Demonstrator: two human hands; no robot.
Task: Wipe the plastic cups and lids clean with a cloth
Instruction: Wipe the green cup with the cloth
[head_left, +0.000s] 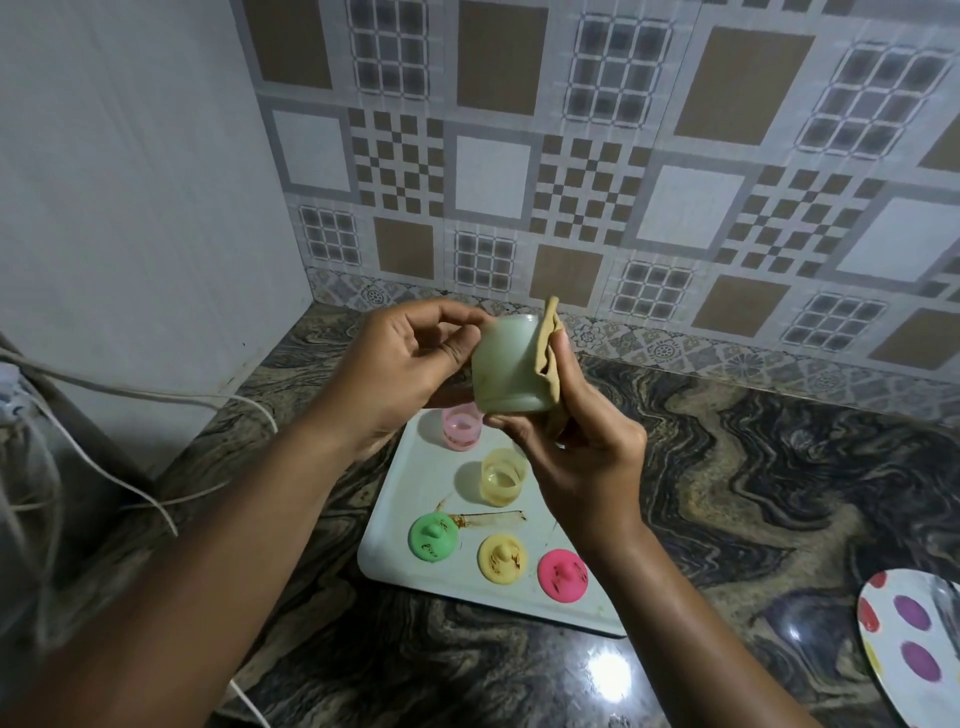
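Left hand (410, 364) gripped a pale green cup (511, 371); right hand (584, 457) pinched a tan cloth (551, 345) against its side

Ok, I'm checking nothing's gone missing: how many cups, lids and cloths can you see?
Cups: 3 (green cup, pink cup, yellow cup)
Lids: 3 (green lid, yellow lid, pink lid)
Cloths: 1 (cloth)
Total: 7

Left hand (410, 358), right hand (587, 457): both bare. Forearms (208, 545) uncovered right to the frame edge.
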